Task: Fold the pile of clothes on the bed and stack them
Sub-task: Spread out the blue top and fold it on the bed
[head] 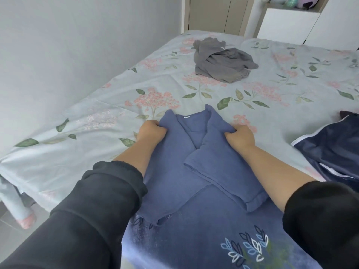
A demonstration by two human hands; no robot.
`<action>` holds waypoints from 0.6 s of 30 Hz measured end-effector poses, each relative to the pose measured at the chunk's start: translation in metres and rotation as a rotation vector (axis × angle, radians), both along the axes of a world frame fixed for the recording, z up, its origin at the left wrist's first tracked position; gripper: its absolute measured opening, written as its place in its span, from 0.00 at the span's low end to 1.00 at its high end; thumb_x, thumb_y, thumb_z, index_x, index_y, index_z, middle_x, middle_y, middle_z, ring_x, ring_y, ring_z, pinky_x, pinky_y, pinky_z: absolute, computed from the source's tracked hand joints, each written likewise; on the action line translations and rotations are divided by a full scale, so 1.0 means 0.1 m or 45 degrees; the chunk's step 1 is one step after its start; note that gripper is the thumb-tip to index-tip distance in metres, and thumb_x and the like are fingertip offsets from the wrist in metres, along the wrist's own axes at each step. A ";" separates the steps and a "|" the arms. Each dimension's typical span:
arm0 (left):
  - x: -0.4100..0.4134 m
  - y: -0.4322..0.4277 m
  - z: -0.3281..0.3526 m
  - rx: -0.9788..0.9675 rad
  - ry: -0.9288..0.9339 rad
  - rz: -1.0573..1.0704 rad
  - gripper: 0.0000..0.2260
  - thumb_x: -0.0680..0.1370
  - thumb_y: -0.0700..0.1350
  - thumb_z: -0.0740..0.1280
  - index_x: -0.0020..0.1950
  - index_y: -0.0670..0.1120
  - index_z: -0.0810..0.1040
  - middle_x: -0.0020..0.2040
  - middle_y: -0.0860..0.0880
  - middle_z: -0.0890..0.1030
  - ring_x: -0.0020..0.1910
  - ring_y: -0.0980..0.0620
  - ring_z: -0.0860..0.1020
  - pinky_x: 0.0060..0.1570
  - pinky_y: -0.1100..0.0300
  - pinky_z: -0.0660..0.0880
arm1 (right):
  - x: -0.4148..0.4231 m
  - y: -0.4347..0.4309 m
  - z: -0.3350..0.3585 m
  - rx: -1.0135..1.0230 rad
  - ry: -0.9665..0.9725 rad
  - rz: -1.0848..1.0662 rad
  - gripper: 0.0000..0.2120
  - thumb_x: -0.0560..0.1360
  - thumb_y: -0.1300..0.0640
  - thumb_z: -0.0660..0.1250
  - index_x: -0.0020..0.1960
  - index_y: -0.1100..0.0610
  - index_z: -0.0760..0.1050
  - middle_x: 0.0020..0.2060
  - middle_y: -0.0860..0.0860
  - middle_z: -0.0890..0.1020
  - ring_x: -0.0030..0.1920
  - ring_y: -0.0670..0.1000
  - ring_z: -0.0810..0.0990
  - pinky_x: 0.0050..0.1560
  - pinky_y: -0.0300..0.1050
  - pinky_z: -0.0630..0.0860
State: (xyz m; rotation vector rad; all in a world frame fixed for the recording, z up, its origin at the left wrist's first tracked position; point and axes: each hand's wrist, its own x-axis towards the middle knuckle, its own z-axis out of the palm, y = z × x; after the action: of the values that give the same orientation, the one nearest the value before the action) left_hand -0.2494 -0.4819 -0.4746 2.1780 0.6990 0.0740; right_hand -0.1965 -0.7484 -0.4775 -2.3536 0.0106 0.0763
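Blue shirt [202, 158] is lying front-up on the bed [108, 105], collar pointing away from the person, both sleeves folded in across the chest; its lower part, printed with leaves, is running off the bottom edge of view. Left hand [152, 131] is curling its fingers around the shirt's left shoulder edge, grip pinching a bunch of the fabric. Right hand [240, 137] is doing likewise at the shirt's right shoulder edge, grip pressed together on the cloth there. Both forearms are reaching out of pushed-up black sleeves [108, 183] and lying along the shirt's two sides. Grey garment [223, 62] is sitting crumpled and unfolded well beyond the shirt's collar, further up the bed. Navy garment with white stripes [334, 150] is lying to the right of the shirt, apart from it, partly cut by the frame edge. Floral sheet is covering the bed under the shirt.
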 end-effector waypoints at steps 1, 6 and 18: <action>0.03 -0.02 0.03 -0.041 0.009 -0.017 0.09 0.71 0.42 0.66 0.32 0.47 0.71 0.32 0.49 0.73 0.32 0.51 0.71 0.32 0.61 0.68 | 0.01 0.03 0.02 0.002 0.007 0.012 0.11 0.72 0.63 0.61 0.31 0.55 0.67 0.30 0.50 0.73 0.36 0.53 0.73 0.38 0.43 0.68; 0.11 -0.09 0.22 -0.228 -0.195 -0.003 0.05 0.72 0.38 0.66 0.37 0.43 0.73 0.33 0.48 0.72 0.31 0.51 0.68 0.30 0.62 0.65 | 0.08 0.12 0.23 0.204 0.097 0.015 0.15 0.72 0.69 0.58 0.29 0.57 0.63 0.28 0.51 0.68 0.31 0.49 0.67 0.31 0.41 0.62; -1.10 -0.30 0.71 -0.382 -0.528 -0.262 0.12 0.70 0.29 0.69 0.34 0.44 0.77 0.33 0.54 0.79 0.32 0.61 0.75 0.39 0.68 0.73 | -0.87 -0.33 0.69 0.344 -0.283 0.130 0.08 0.66 0.77 0.59 0.34 0.68 0.73 0.31 0.55 0.74 0.31 0.46 0.68 0.31 0.32 0.65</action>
State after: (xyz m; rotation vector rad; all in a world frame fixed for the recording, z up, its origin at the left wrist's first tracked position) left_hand -0.3596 -0.5117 -0.4039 1.8528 0.2316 0.2855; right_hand -0.2834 -0.7812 -0.4086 -2.0794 -0.2160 -0.1273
